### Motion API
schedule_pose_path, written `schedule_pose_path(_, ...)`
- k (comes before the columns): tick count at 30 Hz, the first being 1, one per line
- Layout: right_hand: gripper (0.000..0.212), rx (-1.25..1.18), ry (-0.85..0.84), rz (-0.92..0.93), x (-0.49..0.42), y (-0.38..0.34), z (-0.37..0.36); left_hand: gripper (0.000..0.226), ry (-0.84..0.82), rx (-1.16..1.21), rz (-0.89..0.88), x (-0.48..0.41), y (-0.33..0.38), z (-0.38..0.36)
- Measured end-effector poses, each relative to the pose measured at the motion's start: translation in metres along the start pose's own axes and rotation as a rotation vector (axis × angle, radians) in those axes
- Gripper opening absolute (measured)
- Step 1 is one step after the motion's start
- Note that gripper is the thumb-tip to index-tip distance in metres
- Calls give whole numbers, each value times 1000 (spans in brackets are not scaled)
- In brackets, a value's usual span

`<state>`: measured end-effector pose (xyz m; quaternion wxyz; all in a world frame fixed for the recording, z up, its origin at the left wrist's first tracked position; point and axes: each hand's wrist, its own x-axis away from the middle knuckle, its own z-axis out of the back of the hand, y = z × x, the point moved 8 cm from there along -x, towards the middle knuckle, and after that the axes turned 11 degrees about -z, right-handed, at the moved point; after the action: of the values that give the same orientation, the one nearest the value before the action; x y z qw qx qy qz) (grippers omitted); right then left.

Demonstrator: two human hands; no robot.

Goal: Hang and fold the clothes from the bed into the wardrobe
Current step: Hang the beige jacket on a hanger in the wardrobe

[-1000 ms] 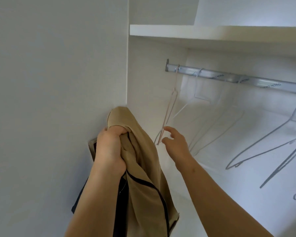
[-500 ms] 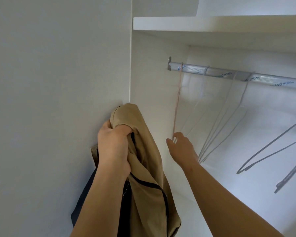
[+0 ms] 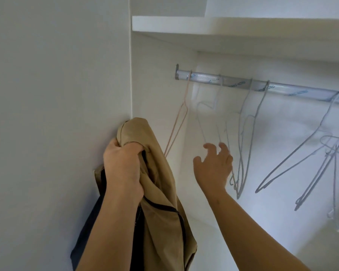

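Left hand (image 3: 123,169) grips tan, dark-zipped garment (image 3: 160,192)

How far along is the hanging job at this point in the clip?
Done: nothing visibly. Every wire hanger on the rail in view is bare.
In hand: the left hand grips a bunched tan garment; the right hand is open near the hangers, gripping none.
Left: take a hanger, fit the garment on it and hook it on the rail. The bed is out of view, so the remaining clothes cannot be counted.
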<state>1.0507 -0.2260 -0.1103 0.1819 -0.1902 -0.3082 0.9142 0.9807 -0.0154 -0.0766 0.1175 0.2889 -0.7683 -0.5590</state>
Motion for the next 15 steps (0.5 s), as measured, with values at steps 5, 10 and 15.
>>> schedule_pose_path(5,55,-438,-389,-22,-3,-61,-26,27,-17,22,49,-4,1,-3)
schedule_pose_path(10,70,-669,-744,-314,-2,-80,-73,17,-60,24,78,-10,1,1)
schedule_pose_path(15,48,-811,-674,-366,-6,-83,-78,23,-58,0,109,-14,0,3)
